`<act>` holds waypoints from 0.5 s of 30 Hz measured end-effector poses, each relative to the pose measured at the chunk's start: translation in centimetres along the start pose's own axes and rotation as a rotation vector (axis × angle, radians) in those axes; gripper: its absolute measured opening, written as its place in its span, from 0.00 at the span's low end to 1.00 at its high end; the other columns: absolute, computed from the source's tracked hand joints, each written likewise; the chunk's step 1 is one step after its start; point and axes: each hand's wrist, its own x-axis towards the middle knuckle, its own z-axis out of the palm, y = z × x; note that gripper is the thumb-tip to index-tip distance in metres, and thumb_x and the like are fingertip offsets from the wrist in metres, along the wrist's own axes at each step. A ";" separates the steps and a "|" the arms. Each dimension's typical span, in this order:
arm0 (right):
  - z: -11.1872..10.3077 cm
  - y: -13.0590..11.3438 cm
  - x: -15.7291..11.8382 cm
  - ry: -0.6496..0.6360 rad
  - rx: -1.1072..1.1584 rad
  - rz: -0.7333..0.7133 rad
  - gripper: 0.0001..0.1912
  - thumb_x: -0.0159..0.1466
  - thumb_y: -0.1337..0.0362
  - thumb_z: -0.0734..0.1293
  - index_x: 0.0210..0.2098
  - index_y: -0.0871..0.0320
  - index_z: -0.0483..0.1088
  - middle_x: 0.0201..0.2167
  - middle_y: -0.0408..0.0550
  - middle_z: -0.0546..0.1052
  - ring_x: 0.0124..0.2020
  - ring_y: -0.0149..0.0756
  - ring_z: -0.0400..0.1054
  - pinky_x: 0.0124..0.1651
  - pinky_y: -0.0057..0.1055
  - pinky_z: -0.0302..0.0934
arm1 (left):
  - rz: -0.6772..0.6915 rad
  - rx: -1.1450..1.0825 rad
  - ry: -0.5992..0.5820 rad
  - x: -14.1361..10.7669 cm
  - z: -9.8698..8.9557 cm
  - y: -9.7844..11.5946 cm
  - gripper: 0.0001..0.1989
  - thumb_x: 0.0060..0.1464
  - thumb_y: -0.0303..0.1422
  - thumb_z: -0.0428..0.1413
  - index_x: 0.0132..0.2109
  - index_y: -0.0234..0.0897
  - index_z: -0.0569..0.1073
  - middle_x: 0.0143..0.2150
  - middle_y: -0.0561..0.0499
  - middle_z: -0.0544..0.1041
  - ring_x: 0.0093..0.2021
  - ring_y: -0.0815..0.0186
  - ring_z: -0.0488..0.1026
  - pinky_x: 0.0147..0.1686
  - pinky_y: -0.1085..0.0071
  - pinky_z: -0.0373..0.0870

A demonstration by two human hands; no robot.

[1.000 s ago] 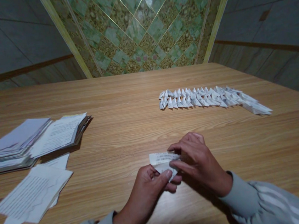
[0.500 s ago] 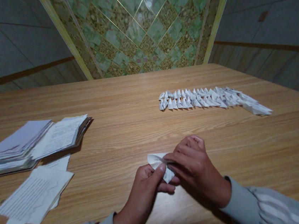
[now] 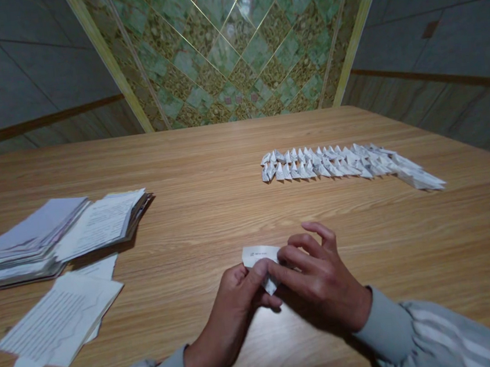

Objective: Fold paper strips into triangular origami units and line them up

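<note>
Between my two hands is a small folded piece of printed paper (image 3: 259,254), held just above the wooden table. Its flat upper flap shows a line of print, and a pointed lower end sticks out below my thumbs. My left hand (image 3: 243,291) pinches it from the left, thumb on top and fingers underneath. From the right, my right hand (image 3: 319,269) grips the paper's edge with thumb and index finger, the other fingers curled loosely and raised. Part of the paper is hidden behind the fingers.
Two rows of folded paper pieces (image 3: 326,163) stand at the back right. An open stack of papers (image 3: 35,232) lies at the left, with a few loose printed sheets (image 3: 61,316) in front of it. The wooden table (image 3: 187,213) reaches toward a tiled wall.
The paper's upper flap, bent over before, now lies flatter with its print showing. My right hand has shifted, its thumb nearer my left thumb and its fingers more spread.
</note>
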 end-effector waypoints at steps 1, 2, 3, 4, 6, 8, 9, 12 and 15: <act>0.0 0.0 0.0 -0.003 0.006 0.001 0.09 0.71 0.63 0.63 0.44 0.57 0.76 0.30 0.43 0.76 0.40 0.37 0.64 0.62 0.46 0.42 | 0.005 0.016 0.013 0.1 0.0 -0.1 0.21 0.54 0.46 0.63 0.28 0.30 0.75 0.25 0.51 0.73 0.26 0.69 0.72 0.27 0.73 0.74; 0.0 -0.1 0.0 -0.005 0.016 0.009 0.09 0.71 0.63 0.64 0.44 0.56 0.76 0.30 0.43 0.76 0.40 0.37 0.64 0.62 0.46 0.42 | 0.008 0.030 0.022 0.2 -0.1 -0.2 0.21 0.55 0.46 0.62 0.27 0.30 0.75 0.24 0.51 0.72 0.25 0.69 0.71 0.27 0.74 0.74; 0.0 -0.1 0.1 -0.001 0.031 0.025 0.08 0.70 0.63 0.64 0.44 0.56 0.76 0.30 0.43 0.75 0.39 0.37 0.64 0.61 0.46 0.43 | 0.009 0.040 0.026 0.2 -0.1 -0.3 0.22 0.56 0.45 0.61 0.26 0.30 0.74 0.23 0.51 0.72 0.24 0.69 0.71 0.27 0.74 0.74; -0.1 0.0 0.1 -0.002 0.057 0.051 0.08 0.70 0.63 0.65 0.44 0.55 0.75 0.30 0.43 0.75 0.39 0.38 0.63 0.61 0.47 0.43 | 0.009 0.046 0.029 0.3 -0.2 -0.3 0.22 0.57 0.45 0.60 0.26 0.29 0.74 0.22 0.50 0.73 0.24 0.68 0.72 0.27 0.73 0.75; -0.3 0.1 0.2 -0.001 0.136 0.141 0.09 0.68 0.63 0.67 0.47 0.54 0.75 0.35 0.45 0.76 0.42 0.39 0.64 0.58 0.47 0.46 | 0.004 0.045 0.039 0.3 -0.2 -0.4 0.22 0.58 0.46 0.59 0.29 0.28 0.76 0.24 0.48 0.75 0.25 0.67 0.73 0.29 0.72 0.76; -0.5 0.2 0.3 0.002 0.215 0.240 0.14 0.66 0.62 0.69 0.51 0.55 0.73 0.42 0.49 0.75 0.46 0.42 0.63 0.55 0.45 0.50 | -0.005 0.034 0.056 0.3 -0.3 -0.4 0.22 0.58 0.47 0.59 0.34 0.28 0.78 0.27 0.47 0.77 0.26 0.66 0.75 0.31 0.70 0.77; -0.6 0.3 0.4 0.002 0.245 0.274 0.16 0.65 0.63 0.70 0.52 0.57 0.72 0.44 0.51 0.74 0.47 0.43 0.63 0.53 0.43 0.51 | -0.009 0.032 0.055 0.3 -0.3 -0.3 0.22 0.58 0.47 0.59 0.36 0.28 0.78 0.27 0.46 0.78 0.26 0.66 0.75 0.32 0.69 0.77; -0.5 0.6 0.3 -0.013 0.319 0.300 0.13 0.64 0.66 0.70 0.49 0.59 0.74 0.42 0.51 0.75 0.45 0.42 0.65 0.50 0.41 0.52 | -0.027 0.081 0.011 0.3 -0.3 -0.2 0.23 0.60 0.48 0.56 0.38 0.27 0.78 0.28 0.43 0.79 0.28 0.64 0.76 0.32 0.69 0.76; -0.3 0.8 0.0 -0.065 0.420 0.348 0.05 0.65 0.69 0.69 0.41 0.58 0.75 0.33 0.45 0.76 0.38 0.37 0.66 0.47 0.38 0.52 | -0.057 0.202 -0.043 0.3 -0.5 0.1 0.27 0.62 0.50 0.52 0.38 0.27 0.78 0.26 0.43 0.79 0.25 0.65 0.76 0.27 0.72 0.72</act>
